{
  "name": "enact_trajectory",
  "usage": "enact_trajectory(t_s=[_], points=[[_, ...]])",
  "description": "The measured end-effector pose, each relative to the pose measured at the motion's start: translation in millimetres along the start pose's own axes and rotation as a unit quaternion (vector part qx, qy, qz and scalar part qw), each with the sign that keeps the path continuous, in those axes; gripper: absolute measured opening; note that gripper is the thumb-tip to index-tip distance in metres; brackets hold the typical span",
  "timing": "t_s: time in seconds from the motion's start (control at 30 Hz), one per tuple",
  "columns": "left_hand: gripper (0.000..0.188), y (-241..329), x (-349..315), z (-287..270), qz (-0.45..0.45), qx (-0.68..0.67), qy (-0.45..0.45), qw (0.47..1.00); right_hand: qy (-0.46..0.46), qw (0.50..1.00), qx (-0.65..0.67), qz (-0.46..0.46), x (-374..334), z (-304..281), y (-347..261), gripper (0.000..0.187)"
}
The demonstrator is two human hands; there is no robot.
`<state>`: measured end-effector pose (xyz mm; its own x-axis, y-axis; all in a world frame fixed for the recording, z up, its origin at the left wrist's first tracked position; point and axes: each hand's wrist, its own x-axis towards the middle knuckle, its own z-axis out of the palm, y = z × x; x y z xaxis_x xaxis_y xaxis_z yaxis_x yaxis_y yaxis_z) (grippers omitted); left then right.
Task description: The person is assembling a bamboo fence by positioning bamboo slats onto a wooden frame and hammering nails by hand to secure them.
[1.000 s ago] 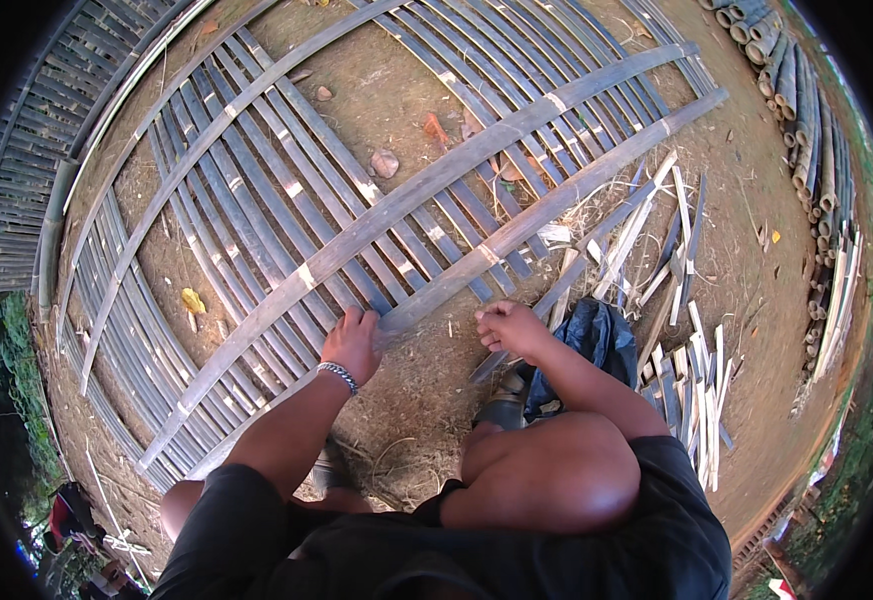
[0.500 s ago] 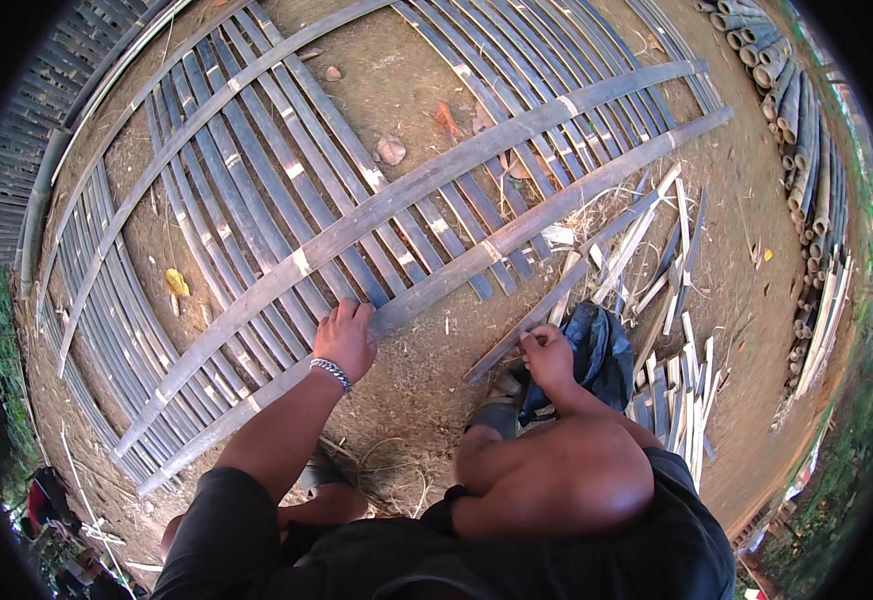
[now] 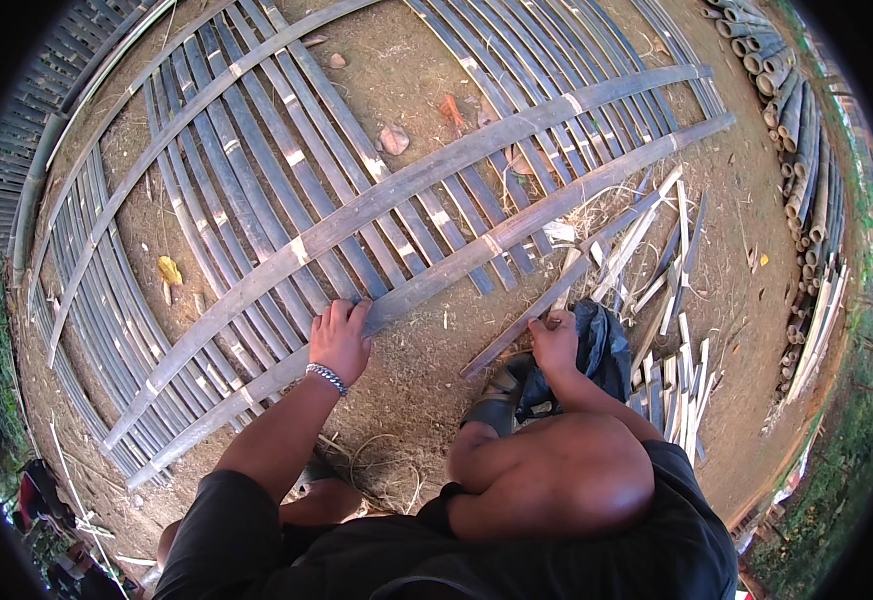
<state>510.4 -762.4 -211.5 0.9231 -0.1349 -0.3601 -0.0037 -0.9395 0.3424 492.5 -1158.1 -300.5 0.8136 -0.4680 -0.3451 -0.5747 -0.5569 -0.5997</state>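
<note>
My left hand (image 3: 341,342) wears a chain bracelet and has its fingers curled over the near bamboo rail (image 3: 427,293) of a slatted panel, close to the end of a dark slat (image 3: 363,268). My right hand (image 3: 556,345) is closed in a pinch above an open black plastic bag (image 3: 602,350); whatever is between its fingertips is too small or hidden to make out. A flat, dark bamboo strip (image 3: 502,350) lies on the ground just left of that hand. A second long rail (image 3: 387,198) crosses the slats farther off.
Split bamboo strips (image 3: 677,385) lie in a loose heap right of the bag. Bamboo poles (image 3: 807,160) are stacked at the far right. Another slatted panel (image 3: 17,165) stands at the upper left. Dry leaves (image 3: 394,139) are scattered on the dirt. My boot (image 3: 492,405) is beside the bag.
My right hand has shifted slightly up and right, its fingers still pinched. My left hand stays on the rail, its fingers a little more spread. The view has tilted slightly.
</note>
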Motion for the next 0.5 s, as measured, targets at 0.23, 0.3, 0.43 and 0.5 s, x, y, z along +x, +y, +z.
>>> enact_trajectory(t_s=[0.23,0.3,0.43,0.5], points=[[0.065,-7,-4,-7,-0.010,0.047,-0.019,0.999,-0.034,0.992,-0.060,-0.110,2,-19,-89,0.063],[0.064,-5,1,-14,-0.012,0.041,-0.040,0.998,-0.004,0.971,-0.114,-0.210,16,-17,-98,0.072],[0.067,-7,7,-19,-0.018,0.031,-0.064,0.997,-0.005,0.976,-0.134,-0.174,41,-13,-131,0.081],[0.068,-5,9,-23,-0.023,0.030,-0.072,0.997,-0.012,0.977,-0.149,-0.155,49,-14,-147,0.082]])
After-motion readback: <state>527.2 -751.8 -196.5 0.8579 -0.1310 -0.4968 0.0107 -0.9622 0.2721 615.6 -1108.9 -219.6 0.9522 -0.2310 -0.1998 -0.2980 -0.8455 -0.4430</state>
